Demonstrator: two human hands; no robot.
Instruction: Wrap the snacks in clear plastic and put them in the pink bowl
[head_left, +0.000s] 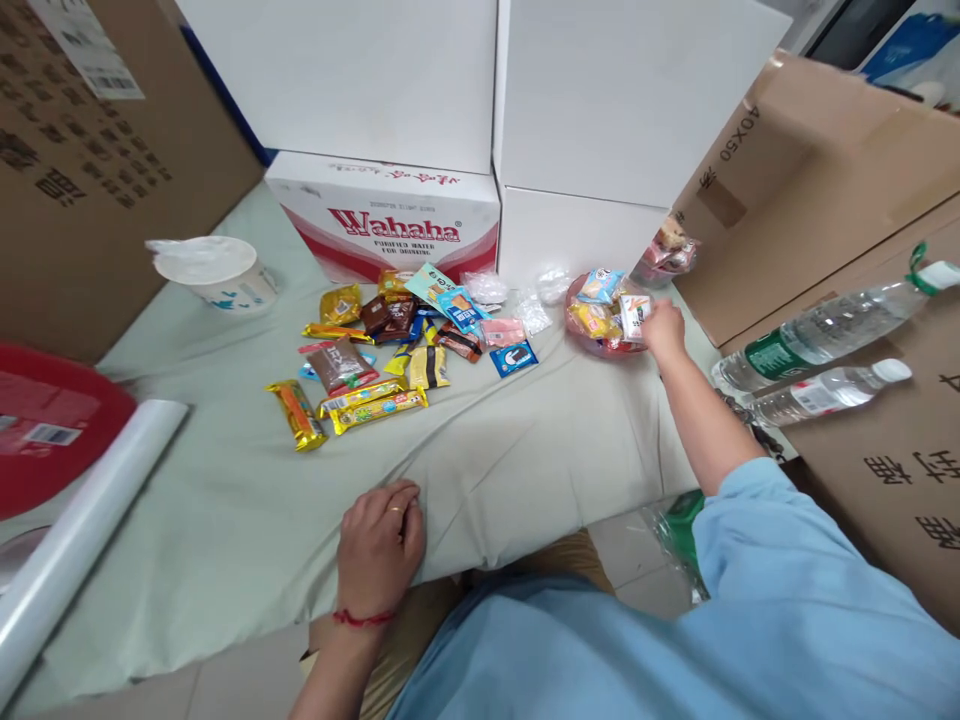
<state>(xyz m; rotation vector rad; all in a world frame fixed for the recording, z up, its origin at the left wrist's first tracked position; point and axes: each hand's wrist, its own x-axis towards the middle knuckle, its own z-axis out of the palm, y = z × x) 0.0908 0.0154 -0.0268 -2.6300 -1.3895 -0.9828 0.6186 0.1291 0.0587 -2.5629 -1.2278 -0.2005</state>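
Note:
My right hand (664, 330) reaches to the right side of a clear reddish bowl (604, 345) filled with wrapped snacks. Its fingers are closed on a small white snack packet (636, 316) at the bowl's edge. Blue and yellow packets (600, 286) lie beside it in the bowl. My left hand (381, 540) rests on the table's front edge, fingers curled in and nothing seen in them. Beyond it is a loose pile of wrapped snacks, among them a brown packet (341, 366), yellow bars (375, 405) and a dark blue packet (514, 358).
White boxes, one a Wahaha water carton (397, 225), stand along the back. A paper tub (225, 280) sits at left, near a red object (56, 430) and a white roll (90, 540). Plastic bottles (817, 335) and cardboard boxes (847, 160) are at right.

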